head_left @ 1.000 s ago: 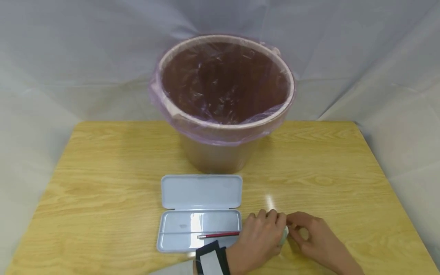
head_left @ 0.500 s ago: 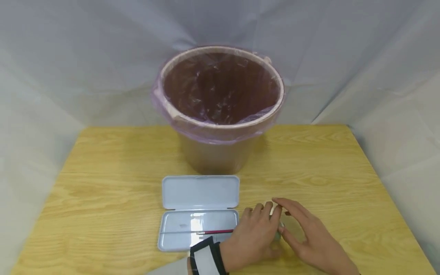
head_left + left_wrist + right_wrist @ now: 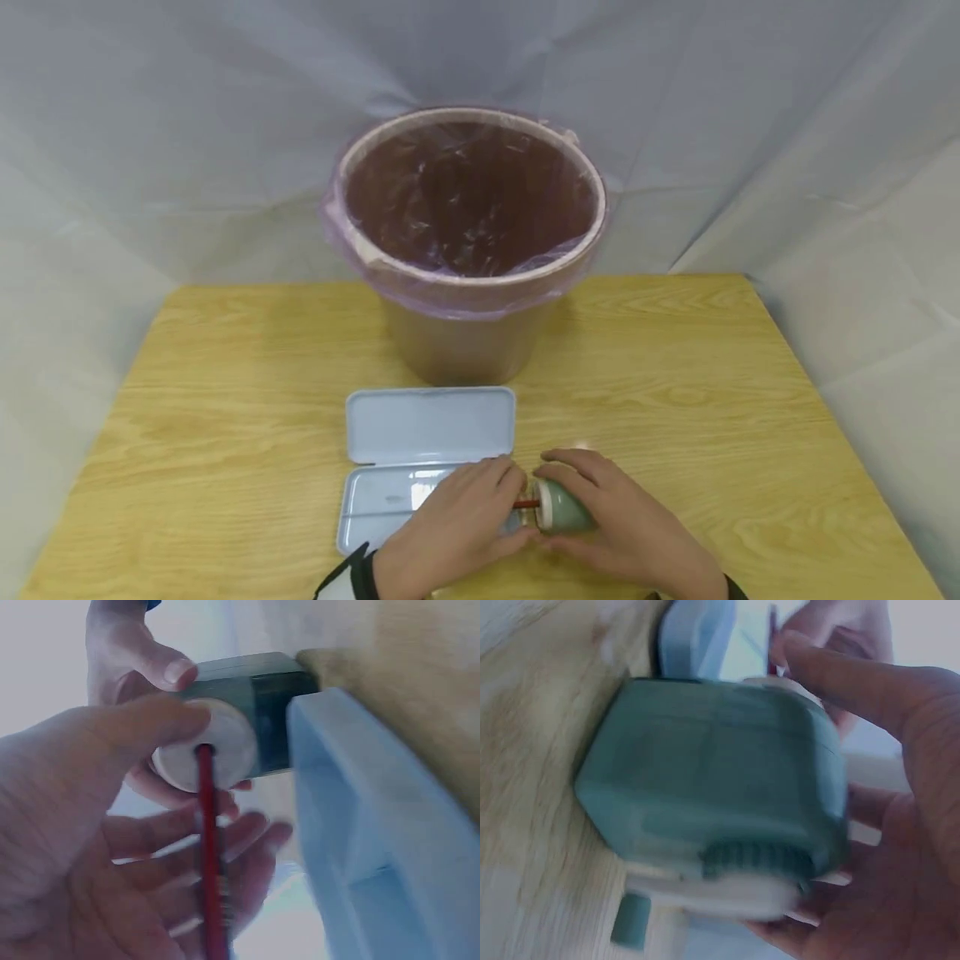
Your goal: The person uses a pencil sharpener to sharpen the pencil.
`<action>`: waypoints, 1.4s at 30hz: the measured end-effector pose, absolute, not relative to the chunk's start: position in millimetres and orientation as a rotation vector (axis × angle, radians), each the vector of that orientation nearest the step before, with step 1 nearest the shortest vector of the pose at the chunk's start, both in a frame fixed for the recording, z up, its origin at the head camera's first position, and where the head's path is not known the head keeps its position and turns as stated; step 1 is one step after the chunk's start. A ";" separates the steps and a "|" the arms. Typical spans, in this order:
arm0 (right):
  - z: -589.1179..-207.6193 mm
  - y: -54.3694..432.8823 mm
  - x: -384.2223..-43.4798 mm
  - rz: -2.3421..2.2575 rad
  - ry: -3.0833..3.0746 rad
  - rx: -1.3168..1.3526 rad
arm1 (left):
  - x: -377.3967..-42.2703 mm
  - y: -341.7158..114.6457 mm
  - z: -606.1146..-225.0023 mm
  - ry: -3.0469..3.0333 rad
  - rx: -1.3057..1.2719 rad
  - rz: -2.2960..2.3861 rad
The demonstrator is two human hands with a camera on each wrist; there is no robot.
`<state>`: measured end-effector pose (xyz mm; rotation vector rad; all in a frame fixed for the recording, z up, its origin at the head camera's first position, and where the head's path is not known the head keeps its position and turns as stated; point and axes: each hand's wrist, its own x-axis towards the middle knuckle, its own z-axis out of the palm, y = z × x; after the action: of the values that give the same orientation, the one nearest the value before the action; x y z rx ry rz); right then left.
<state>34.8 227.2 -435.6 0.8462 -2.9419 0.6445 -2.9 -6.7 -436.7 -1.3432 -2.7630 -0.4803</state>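
Observation:
A green pencil sharpener (image 3: 567, 510) with a white front lies at the table's front, right of the opened light-blue pencil case (image 3: 431, 423). A red pencil (image 3: 209, 855) stands in the hole of its white front. My right hand (image 3: 633, 523) holds the sharpener's body, thumb on one side and fingers on the other. The crank handle (image 3: 720, 894) shows in the right wrist view. My left hand (image 3: 453, 527) is over the pencil and part of the case. In the left wrist view its thumb overlaps the white front, and its fingers spread loosely behind the pencil.
A brown bin (image 3: 461, 342) lined with a thin purple bag stands behind the pencil case. Wooden tabletop (image 3: 675, 367) extends to both sides. Pale cloth (image 3: 225, 150) hangs at the back and sides.
My left hand has left the sharpener and moved left to the pencil. My right hand has moved left from the sharpener's crank end and now holds its body.

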 end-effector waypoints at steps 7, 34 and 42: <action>-452.7 210.7 25.0 0.419 -2.925 0.924 | 1.5 -4.8 -452.7 -2.810 -1.404 -0.776; -468.8 204.0 27.4 0.334 -2.628 0.856 | 9.5 1.4 -470.7 -2.566 -1.312 -0.916; -469.3 203.1 21.9 0.311 -2.639 0.834 | 2.7 -0.1 -468.7 -2.608 -1.270 -0.896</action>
<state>21.9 203.1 -469.3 0.8341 -2.6390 0.3112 2.7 -0.1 -468.7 -1.2695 -2.6084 -0.8964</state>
